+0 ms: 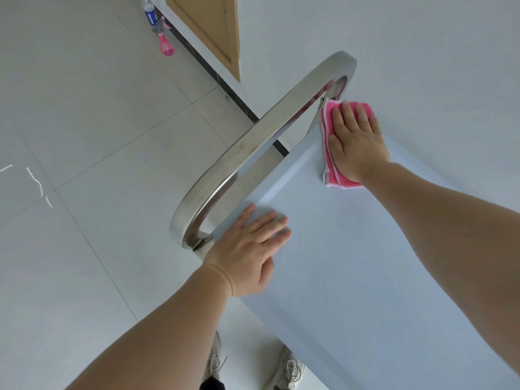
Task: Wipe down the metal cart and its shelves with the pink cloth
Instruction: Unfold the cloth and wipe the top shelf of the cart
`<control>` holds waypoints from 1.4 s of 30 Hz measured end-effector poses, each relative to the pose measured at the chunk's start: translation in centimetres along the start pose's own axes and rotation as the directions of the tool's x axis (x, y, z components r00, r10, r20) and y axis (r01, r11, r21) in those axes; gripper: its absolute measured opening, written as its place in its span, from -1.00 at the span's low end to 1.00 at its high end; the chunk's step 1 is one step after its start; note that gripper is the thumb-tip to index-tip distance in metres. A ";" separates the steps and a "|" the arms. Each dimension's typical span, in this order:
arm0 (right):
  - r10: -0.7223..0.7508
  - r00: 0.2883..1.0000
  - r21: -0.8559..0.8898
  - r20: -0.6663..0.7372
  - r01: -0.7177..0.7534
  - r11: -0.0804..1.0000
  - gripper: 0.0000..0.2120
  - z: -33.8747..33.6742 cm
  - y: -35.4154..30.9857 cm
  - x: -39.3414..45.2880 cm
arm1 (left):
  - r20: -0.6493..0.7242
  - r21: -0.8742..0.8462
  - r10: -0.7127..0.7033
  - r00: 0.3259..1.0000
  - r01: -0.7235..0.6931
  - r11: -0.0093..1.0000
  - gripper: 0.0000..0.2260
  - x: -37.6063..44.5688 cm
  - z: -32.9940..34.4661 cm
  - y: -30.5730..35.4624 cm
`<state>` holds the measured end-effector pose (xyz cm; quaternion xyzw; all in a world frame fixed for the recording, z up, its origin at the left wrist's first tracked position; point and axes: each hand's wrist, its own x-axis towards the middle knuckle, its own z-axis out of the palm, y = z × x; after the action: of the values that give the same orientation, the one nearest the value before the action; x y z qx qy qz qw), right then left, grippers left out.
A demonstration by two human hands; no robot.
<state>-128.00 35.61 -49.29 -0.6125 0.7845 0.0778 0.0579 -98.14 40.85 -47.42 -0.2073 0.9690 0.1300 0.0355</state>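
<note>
Pressing the folded pink cloth (334, 164) flat under my right hand (357, 142), fingers straight and spread over it, I have it on the top shelf (351, 263) of the metal cart, up in the corner at about one o'clock in my view, just beside the far end of the curved steel handle (253, 142). My left hand (247, 249) lies open too, palm down on the shelf edge at about seven o'clock from the cloth, close to where the handle's near end joins the frame; it grips nothing and, I judge, only steadies the cart. The cloth looks soft and limp, folded into several layers with pale edges showing, so it should slide easily and bunch if I push from one edge; a flat palm over its middle seems the best hold. The shelf looks smooth and stiff, likely slick under the cloth, with a shallow raised rim where dirt could sit. The cart may roll if I lean hard, though its wheels are out of sight, as are the lower shelves. On the tiled floor (98, 108) at eleven o'clock, well apart from the cart, stand a pink spray bottle (166, 45) and a blue-labelled drink bottle (149, 14).
</note>
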 end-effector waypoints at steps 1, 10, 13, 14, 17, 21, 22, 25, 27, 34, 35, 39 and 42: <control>-0.010 1.000 -0.005 0.006 0.010 1.000 -0.37 0.0 -0.1 -0.2 | 0.003 0.001 0.000 1.000 0.000 1.000 -0.53 0.0 0.0 0.0; -0.157 0.987 0.005 0.021 0.157 0.988 -0.39 0.6 -3.3 -2.9 | 0.016 0.005 -0.001 1.000 0.001 1.000 -0.53 0.0 0.1 -0.1; -0.189 0.982 0.001 0.020 0.189 0.982 -0.37 0.8 -4.6 -4.2 | 0.017 0.003 -0.001 1.000 0.001 1.000 -0.53 -0.2 0.0 0.0; -0.194 0.981 0.005 0.021 0.194 0.981 -0.37 0.9 -5.0 -4.6 | 0.019 0.006 -0.001 1.000 0.001 1.000 -0.53 -0.2 0.0 -0.1; -0.210 0.978 0.001 0.018 0.210 0.978 -0.39 0.9 -5.7 -5.3 | -0.018 -0.014 0.009 1.000 -0.010 1.000 -0.57 -0.2 -0.3 0.1; -0.210 0.978 0.004 0.007 0.210 0.978 -0.40 0.8 -5.8 -5.5 | -0.159 -0.115 0.116 0.980 -0.135 0.984 -0.69 -1.9 -0.5 0.7; -0.214 0.977 -0.001 0.008 0.215 0.977 -0.41 0.8 -5.8 -5.4 | -0.188 -0.157 0.121 0.975 -0.151 0.976 -0.71 -2.6 -0.6 0.8; -0.185 0.983 -0.011 0.022 0.185 0.983 -0.41 0.7 -5.9 -5.6 | -0.190 -0.236 0.120 0.974 -0.164 0.958 -0.73 -5.7 -0.7 1.0; -0.159 0.987 -0.009 0.028 0.159 0.987 -0.40 0.8 -6.7 -6.2 | -0.182 -0.266 0.092 0.979 -0.139 0.954 -0.73 -7.9 -0.8 0.9; -0.157 0.986 0.010 0.051 0.157 0.988 -0.39 1.1 -10.6 -9.5 | -0.122 -0.302 -0.002 0.993 -0.035 0.953 -0.72 -12.4 -1.5 -0.1; -0.160 0.986 0.009 0.050 0.160 0.987 -0.38 1.1 -11.2 -10.0 | -0.120 -0.303 -0.011 0.993 -0.027 0.953 -0.72 -12.8 -1.7 -0.2; -0.187 0.981 0.009 0.046 0.187 0.982 -0.39 1.4 -13.6 -12.1 | -0.109 -0.312 -0.063 0.992 0.026 0.950 -0.70 -14.5 -2.0 -0.5; -0.198 0.979 0.013 0.053 0.198 0.980 -0.40 1.6 -15.1 -13.4 | -0.101 -0.313 -0.087 0.991 0.051 0.948 -0.69 -15.7 -1.9 -0.5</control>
<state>-110.14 45.05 -49.14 -0.6850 0.7181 0.0850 0.0888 -83.61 46.08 -43.78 -0.2511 0.9291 0.2671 -0.0479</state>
